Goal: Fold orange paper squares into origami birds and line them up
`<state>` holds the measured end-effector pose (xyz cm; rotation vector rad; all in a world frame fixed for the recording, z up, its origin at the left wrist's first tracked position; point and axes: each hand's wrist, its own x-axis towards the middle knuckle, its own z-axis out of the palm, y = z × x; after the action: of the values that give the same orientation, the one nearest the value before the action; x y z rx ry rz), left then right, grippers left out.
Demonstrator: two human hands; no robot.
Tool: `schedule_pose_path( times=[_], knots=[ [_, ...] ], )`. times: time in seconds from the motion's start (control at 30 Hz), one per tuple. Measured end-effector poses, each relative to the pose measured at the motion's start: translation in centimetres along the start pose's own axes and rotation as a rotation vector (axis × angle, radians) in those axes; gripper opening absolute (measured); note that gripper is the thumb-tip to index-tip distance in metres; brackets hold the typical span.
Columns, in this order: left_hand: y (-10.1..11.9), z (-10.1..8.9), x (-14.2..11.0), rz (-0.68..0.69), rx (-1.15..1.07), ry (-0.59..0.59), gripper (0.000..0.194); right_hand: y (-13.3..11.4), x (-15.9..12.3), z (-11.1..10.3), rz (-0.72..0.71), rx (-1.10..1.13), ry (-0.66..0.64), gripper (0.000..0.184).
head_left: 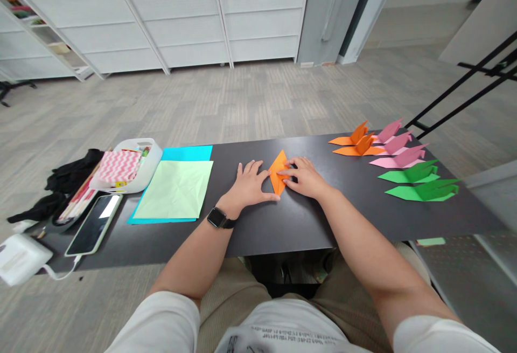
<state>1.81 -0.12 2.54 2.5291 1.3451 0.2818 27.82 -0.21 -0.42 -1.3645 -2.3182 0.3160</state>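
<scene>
A folded piece of orange origami paper, shaped like a narrow diamond, lies on the dark table in front of me. My left hand rests flat at its left side, fingers spread, with the index finger and thumb at the paper's left and lower edges. From the right, my right hand has its thumb and fingers bent onto the paper's right flap. Part of that flap is hidden under the fingers. On my left wrist is a black smartwatch.
Orange paper cranes, pink paper cranes and green paper cranes stand at the right. At the left are pale green paper sheets over blue sheets, a white basket, a phone and a white charger.
</scene>
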Motion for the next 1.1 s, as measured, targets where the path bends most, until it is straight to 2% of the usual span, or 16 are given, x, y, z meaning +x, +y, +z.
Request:
schedule_pose_path(
  times=[0.1, 0.17, 0.33, 0.47, 0.53, 0.77, 0.97, 1.03, 1.1],
  knots=[
    [-0.2, 0.0, 0.6, -0.021, -0.021, 0.104, 0.042, -0.2, -0.1, -0.1, -0.018, 0.01, -0.009, 0.034],
    [-0.4, 0.1, 1.0, -0.033, -0.041, 0.164, 0.031, -0.4, -0.1, -0.1, -0.041, 0.022, -0.026, 0.035],
    [-0.7, 0.8, 1.7, -0.045, -0.049, 0.189, 0.025, -0.7, 0.0, -0.2, -0.075, 0.054, -0.04, 0.039],
    [-0.7, 1.1, 2.0, -0.032, -0.067, 0.179, 0.02, -0.3, 0.2, 0.1, -0.013, 0.029, 0.019, 0.052],
    [-0.8, 1.2, 2.1, -0.03, -0.095, 0.178, 0.019, 0.0, 0.3, 0.4, 0.029, 0.003, 0.055, 0.053],
    [-0.8, 1.2, 2.5, -0.023, -0.179, 0.203, 0.016, 0.6, 0.8, 1.9, 0.106, -0.022, 0.14, 0.031],
    [-0.4, 1.1, 2.5, -0.034, -0.159, 0.186, 0.011, 0.1, 1.1, 2.1, 0.104, 0.003, 0.198, 0.011],
    [-0.2, 1.2, 2.6, -0.038, -0.164, 0.19, 0.014, -0.1, 1.1, 2.0, 0.101, -0.011, 0.201, 0.008],
    [0.0, 1.2, 2.7, -0.053, -0.172, 0.202, 0.026, -0.2, 1.2, 1.9, 0.097, -0.023, 0.206, 0.006]
  ],
)
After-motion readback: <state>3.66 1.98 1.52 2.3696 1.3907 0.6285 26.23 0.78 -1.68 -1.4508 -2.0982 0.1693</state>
